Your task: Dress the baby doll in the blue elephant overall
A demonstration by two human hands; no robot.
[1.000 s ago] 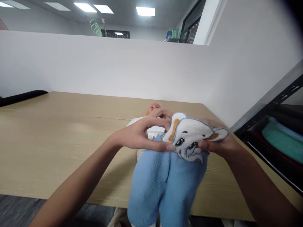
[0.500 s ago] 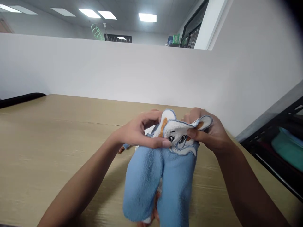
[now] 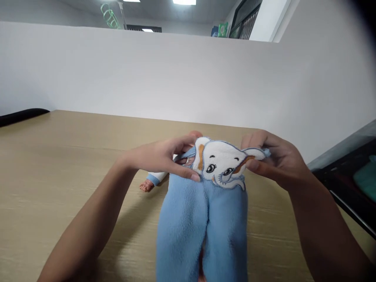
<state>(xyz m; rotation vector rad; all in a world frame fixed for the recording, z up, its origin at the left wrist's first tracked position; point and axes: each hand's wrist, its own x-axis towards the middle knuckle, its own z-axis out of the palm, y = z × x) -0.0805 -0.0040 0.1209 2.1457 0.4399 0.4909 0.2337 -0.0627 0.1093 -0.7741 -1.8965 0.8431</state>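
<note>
A doll lies on its back on the table, its small hand [image 3: 147, 185] sticking out of a white sleeve with a blue cuff. Blue fleece overalls [image 3: 188, 211] cover its legs, and an elephant-face bib [image 3: 225, 158] tops them. My left hand [image 3: 164, 158] grips the bib's left side, thumb in front near the elephant's ear and fingers behind by a blue strap. With thumb and fingers my right hand [image 3: 273, 158] pinches the bib's right ear end. Most of the doll's head and upper body is hidden behind the bib and hands.
The light wooden table [image 3: 64, 168] runs back to a white partition wall [image 3: 132, 78]. A black curved edge [image 3: 26, 115] shows at the far left. On the right stands a dark rack [image 3: 346, 188] with a green item [image 3: 367, 176] in it.
The bib has been spread flatter and its right ear drawn outward by my right hand. More of the doll's sleeve and hand shows. The view has tilted down.
</note>
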